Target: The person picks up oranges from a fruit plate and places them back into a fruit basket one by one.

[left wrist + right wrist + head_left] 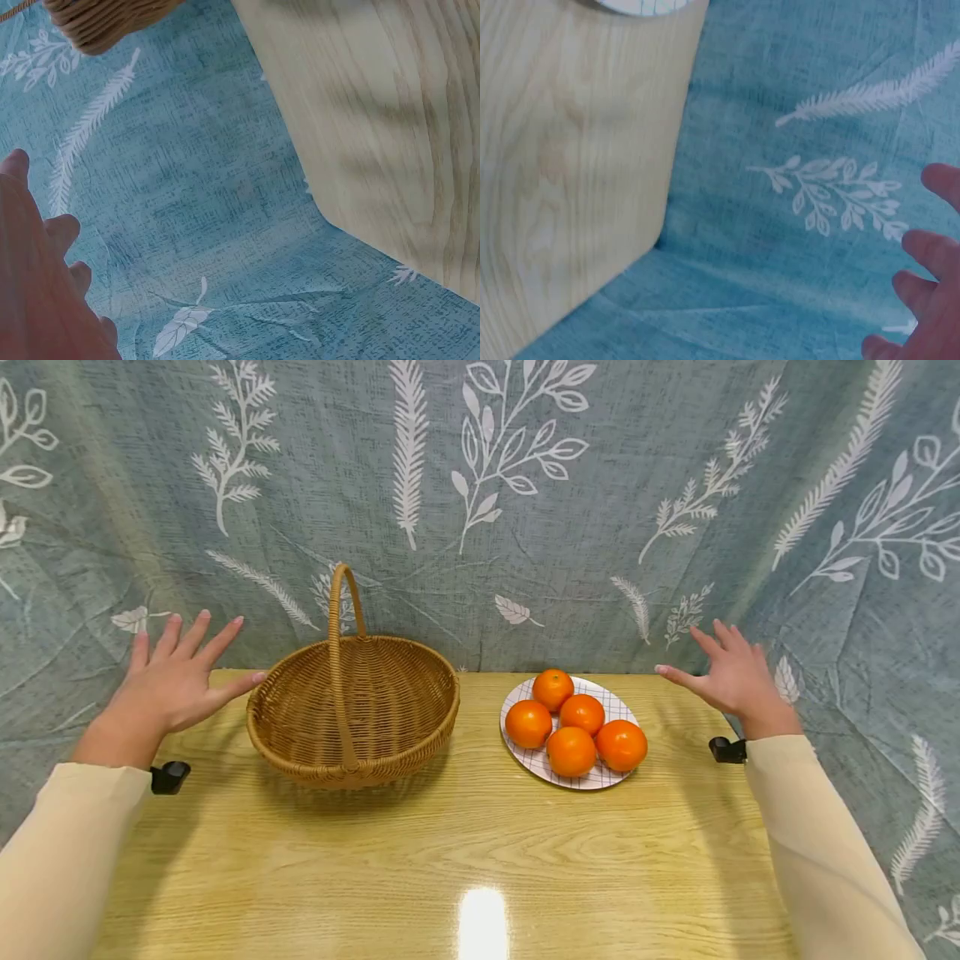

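My left hand (171,681) is held up with fingers spread, just left of a brown wicker basket (397,760) with a tall arched handle; its thumb tip appears close to the basket's rim, and whether they touch I cannot tell. Nothing shows inside the basket. Right of it, several oranges (572,752) lie on a round white plate (536,764) with a dark grid pattern. My right hand (738,677), fingers also spread, hovers to the right of the plate and holds nothing. In the left wrist view the basket's edge (97,22) shows at the top.
A light wooden table (360,877) bears the basket and plate. Blue-grey cloth with white leaf prints (315,485) hangs behind the table and along both sides. A small black wrist device (171,777) sits at the left wrist, another (727,749) at the right.
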